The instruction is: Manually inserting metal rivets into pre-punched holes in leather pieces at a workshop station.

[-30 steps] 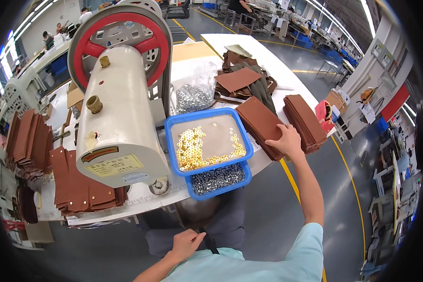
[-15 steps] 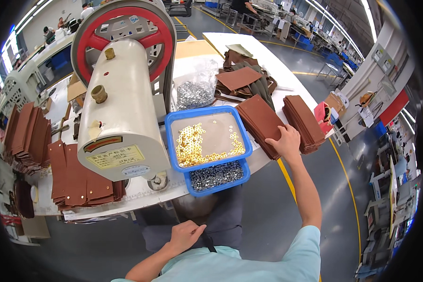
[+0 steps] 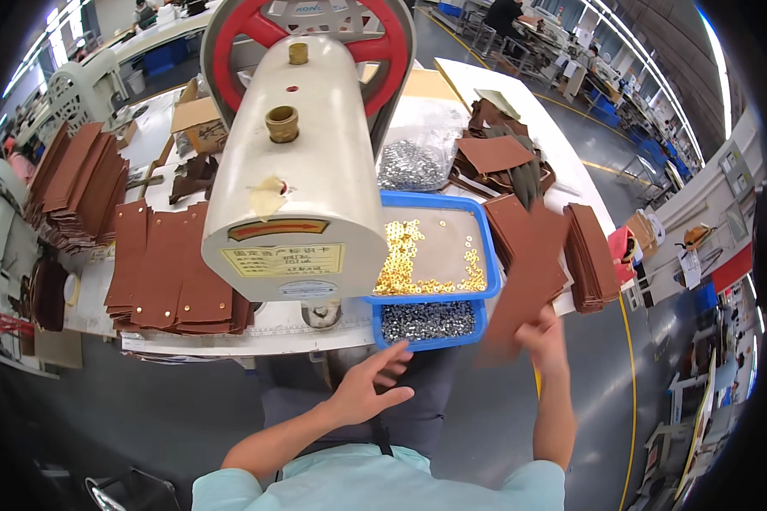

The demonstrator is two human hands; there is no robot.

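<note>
My right hand (image 3: 544, 334) grips a flat brown leather piece (image 3: 527, 294), blurred by motion, just off the table's front right edge. My left hand (image 3: 368, 387) is open and empty below the table edge, fingers spread near a blue tray of small silver rivets (image 3: 428, 324). Above that sits a blue tray of gold eyelets (image 3: 435, 255). A large cream press machine (image 3: 294, 187) with a red handwheel (image 3: 239, 38) stands in the middle of the table.
Stacks of brown leather pieces lie at the right (image 3: 592, 255), the left front (image 3: 175, 272) and the far left (image 3: 72, 183). A bag of silver rivets (image 3: 409, 162) and loose leather scraps (image 3: 498, 162) lie behind the trays. Other workstations and people fill the background.
My right hand has lifted a leather piece off the right stack and drawn it toward me. My left hand has risen from my lap toward the table edge and opened.
</note>
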